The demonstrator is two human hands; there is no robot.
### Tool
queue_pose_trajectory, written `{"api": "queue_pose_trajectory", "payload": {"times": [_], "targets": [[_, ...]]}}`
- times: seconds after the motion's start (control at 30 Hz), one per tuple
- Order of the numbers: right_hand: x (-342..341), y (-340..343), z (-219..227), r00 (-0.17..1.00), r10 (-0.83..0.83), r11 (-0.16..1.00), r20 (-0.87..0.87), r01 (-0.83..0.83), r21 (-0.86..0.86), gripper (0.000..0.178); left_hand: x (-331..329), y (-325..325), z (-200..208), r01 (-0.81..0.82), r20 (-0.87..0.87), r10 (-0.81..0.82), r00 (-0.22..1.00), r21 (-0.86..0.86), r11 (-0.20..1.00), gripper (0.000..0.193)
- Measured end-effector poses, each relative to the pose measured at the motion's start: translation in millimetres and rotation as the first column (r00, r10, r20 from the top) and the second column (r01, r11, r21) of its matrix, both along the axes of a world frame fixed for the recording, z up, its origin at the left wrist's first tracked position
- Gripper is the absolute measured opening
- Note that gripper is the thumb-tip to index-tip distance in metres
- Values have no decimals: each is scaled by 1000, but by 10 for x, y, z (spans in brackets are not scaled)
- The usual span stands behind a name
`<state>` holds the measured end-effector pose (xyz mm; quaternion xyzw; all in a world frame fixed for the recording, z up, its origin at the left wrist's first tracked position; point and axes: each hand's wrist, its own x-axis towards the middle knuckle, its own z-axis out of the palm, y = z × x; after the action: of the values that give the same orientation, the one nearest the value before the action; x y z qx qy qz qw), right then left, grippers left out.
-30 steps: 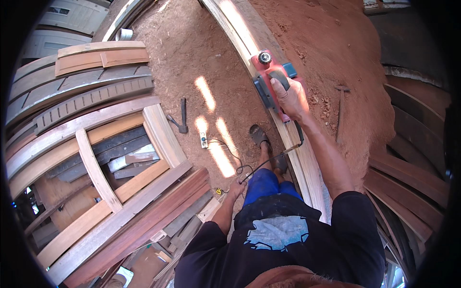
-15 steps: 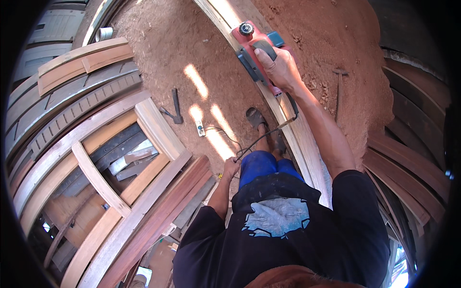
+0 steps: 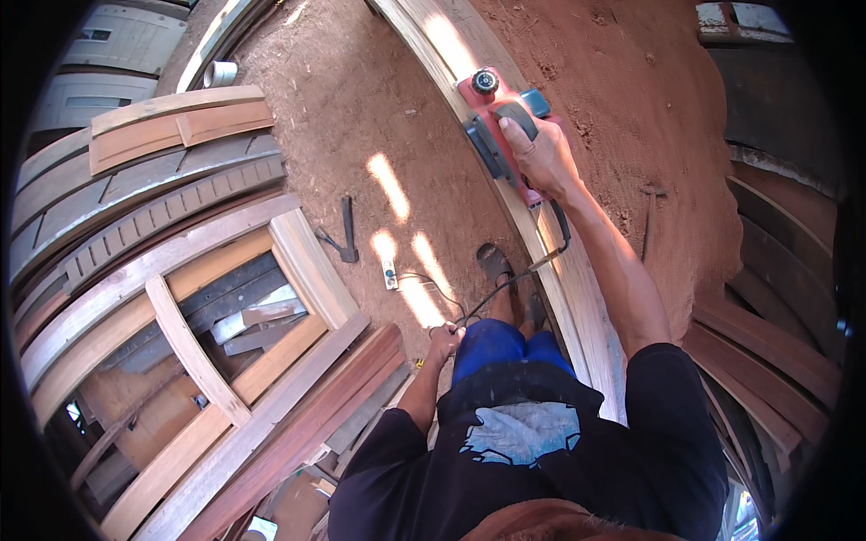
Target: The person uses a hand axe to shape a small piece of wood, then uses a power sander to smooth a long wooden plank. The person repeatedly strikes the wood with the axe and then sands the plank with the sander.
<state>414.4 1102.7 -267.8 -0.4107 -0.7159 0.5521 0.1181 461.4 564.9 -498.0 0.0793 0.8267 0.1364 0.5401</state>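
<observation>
My right hand [image 3: 546, 160] is wrapped round the dark rear handle of a red electric planer [image 3: 490, 101] with a round front knob. The planer sits on a long pale timber beam [image 3: 564, 275] that runs from the far middle down past my right side. From its rear end a dark power cord [image 3: 498, 289] loops back over the beam toward my left side. Beside my blue shorts, my left hand [image 3: 442, 343] is closed on that cord. The planer's underside is hidden against the wood.
On the dirt floor lie a small socket block [image 3: 390, 274], a dark hammer-like tool [image 3: 346, 236] at left and a long-handled hammer [image 3: 650, 216] at right. A wooden frame [image 3: 199, 347] and stacked boards [image 3: 194, 171] fill the left. More planks [image 3: 758, 374] lie at right.
The whole view has shifted, so most things appear lower and slightly to the right. Both hands keep their holds. I cannot tell whether the planer slid along the beam.
</observation>
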Motion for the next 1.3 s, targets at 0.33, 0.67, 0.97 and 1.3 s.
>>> {"api": "queue_pose_trajectory", "payload": {"times": [0.33, 0.67, 0.97, 1.3], "targets": [[-370, 222, 7, 998, -10, 1000, 58, 10, -11, 58, -388, 431, 225, 269, 11, -269, 963, -61, 961, 58], [-731, 489, -96, 998, -46, 999, 52, 47, -14, 66, -785, 243, -260, 182, -48, -177, 983, 113, 977, 39], [-1081, 715, -139, 995, -43, 999, 92, 41, 29, 72, -1157, 459, -57, -23, -11, 25, 1000, 165, 986, 33], [-1524, 989, -24, 998, -36, 998, 60, 34, 46, 77, -1437, 738, -34, -58, -31, 67, 997, 236, 970, 31]]}}
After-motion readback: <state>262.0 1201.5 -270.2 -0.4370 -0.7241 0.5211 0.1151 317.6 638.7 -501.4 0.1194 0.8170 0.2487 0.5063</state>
